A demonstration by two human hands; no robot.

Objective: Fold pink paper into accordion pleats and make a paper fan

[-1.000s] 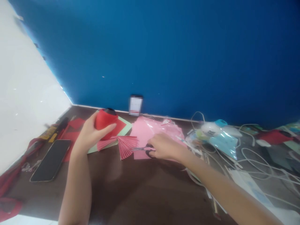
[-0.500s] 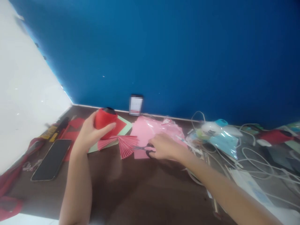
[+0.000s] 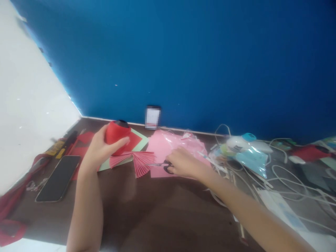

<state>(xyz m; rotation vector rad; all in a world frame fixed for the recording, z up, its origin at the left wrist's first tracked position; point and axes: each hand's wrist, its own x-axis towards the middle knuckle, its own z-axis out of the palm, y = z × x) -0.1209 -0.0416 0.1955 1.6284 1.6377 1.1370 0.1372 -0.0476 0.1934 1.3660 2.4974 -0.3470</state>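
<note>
My left hand (image 3: 101,148) is wrapped round a red roll with a dark core (image 3: 117,133), thumb along its near side. Just in front of the roll lies a pleated red paper fan (image 3: 141,164), folded out to both sides like a bow. In my right hand (image 3: 182,161) is a pair of scissors (image 3: 169,167), its blades pointing left and their tips at the fan's right edge. Part of the handles is hidden by my fingers. Beneath the scissors and right hand are pink paper sheets (image 3: 159,147) with clear plastic wrap on them.
Green and red paper (image 3: 141,139) lies behind the roll. A phone (image 3: 58,178) and a yellow-black cutter (image 3: 61,148) are at left. On the right are tangled white cables (image 3: 283,180) and a blue plastic packet (image 3: 253,161). A small pixelated card (image 3: 152,118) leans against the blue wall.
The scissors' blades have come closer together, and their tips sit slightly farther left, against the fan. My left hand and the roll have barely moved.
</note>
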